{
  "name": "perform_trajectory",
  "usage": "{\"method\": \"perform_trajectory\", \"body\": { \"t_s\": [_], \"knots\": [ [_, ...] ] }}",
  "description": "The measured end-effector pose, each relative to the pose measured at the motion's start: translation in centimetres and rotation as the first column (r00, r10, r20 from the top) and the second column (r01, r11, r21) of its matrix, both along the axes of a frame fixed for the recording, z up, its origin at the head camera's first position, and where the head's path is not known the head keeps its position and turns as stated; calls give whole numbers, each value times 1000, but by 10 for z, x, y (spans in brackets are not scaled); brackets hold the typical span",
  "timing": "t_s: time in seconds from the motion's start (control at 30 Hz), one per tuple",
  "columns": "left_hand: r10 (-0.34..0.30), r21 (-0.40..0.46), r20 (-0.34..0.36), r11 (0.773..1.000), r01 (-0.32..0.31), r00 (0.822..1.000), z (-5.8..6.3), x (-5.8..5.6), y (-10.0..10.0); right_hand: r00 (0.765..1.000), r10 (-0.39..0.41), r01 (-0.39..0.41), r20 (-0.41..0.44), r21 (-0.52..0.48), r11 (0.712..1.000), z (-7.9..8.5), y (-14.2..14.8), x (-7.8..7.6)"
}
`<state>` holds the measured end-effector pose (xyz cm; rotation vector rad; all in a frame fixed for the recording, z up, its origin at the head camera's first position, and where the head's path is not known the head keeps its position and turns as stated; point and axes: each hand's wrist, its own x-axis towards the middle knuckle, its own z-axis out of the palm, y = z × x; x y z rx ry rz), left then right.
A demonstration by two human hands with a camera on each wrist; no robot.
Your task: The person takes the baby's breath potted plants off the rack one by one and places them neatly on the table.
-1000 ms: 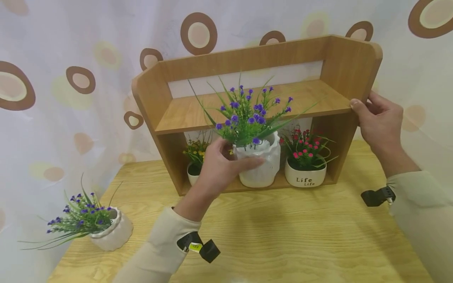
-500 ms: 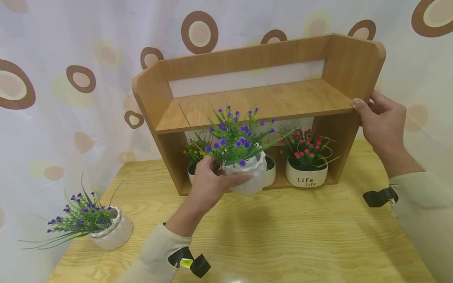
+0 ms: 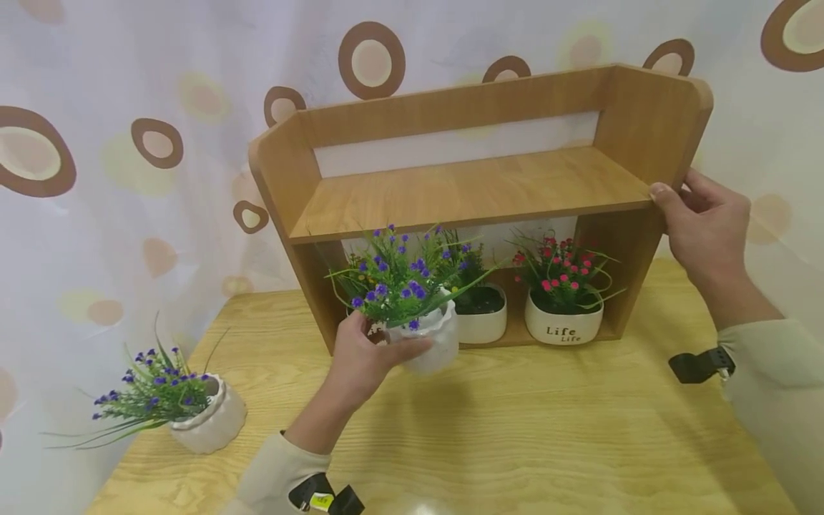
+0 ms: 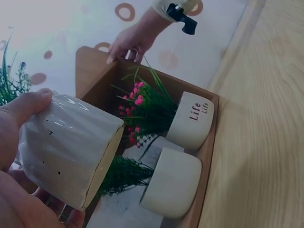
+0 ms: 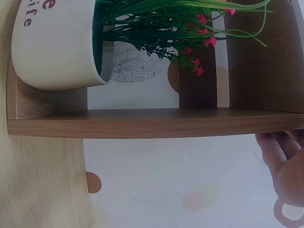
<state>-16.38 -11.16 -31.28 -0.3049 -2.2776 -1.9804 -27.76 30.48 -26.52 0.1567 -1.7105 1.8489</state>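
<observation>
My left hand grips a white ruffled flowerpot of purple flowers, thumb across its front. It hangs in the air before the wooden shelf; its pale bottom edge shows in the left wrist view. My right hand holds the shelf's right side panel, thumb at the front edge and fingers on the outer face. On the lower tier sit a cream "Life" pot with pink flowers and a cream pot with dark greenery. Another pot at the tier's left end is mostly hidden behind the held one.
A second white ruffled flowerpot with purple flowers stands on the wooden table at the left, its stems leaning left. A patterned curtain hangs behind the shelf.
My left hand has drawn the purple-flowered pot away from the shelf, down and to the left, uncovering the middle cream pot. The right hand keeps its hold on the side panel.
</observation>
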Motion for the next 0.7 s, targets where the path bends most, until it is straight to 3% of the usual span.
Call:
{"method": "perform_trajectory", "body": {
  "t_s": [0.17, 0.37, 0.57, 0.7],
  "knots": [
    [19, 23, 0, 1000, -19, 1000, -10, 4, -11, 1000, 25, -26, -11, -37, 999, 1, -1, 0],
    [58, -10, -8, 998, -58, 998, -22, 7, -25, 1000, 6, -6, 2, -5, 1000, 2, -1, 0],
    [109, -23, 28, 994, -109, 994, -35, 11, -41, 1000, 1, -1, 22, 12, 1000, 1, -1, 0],
    [145, -12, 75, 989, -145, 987, -43, 16, -52, 997, -51, 45, 62, 91, 995, 0, 1, 2]
  ]
}}
